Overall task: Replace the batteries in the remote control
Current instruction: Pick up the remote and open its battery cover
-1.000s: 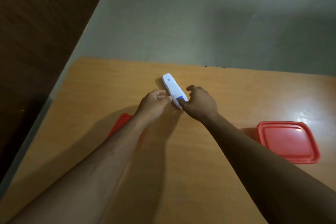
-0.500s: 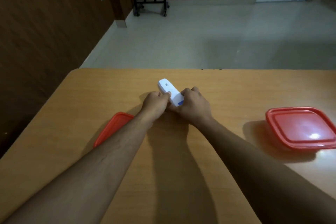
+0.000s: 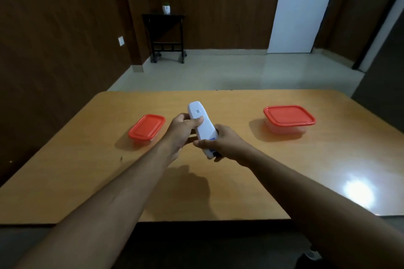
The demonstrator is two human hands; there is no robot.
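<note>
Firmly grip the remote control with the left hand while the right hand, clasping its lower end, slides the back cover off.

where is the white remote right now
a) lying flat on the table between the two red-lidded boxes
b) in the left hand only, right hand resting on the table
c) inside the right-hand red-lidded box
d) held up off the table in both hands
d: the remote is lifted above the table, with the left hand gripping its upper part and the right hand holding its lower end; its shadow falls on the wood below.
</note>
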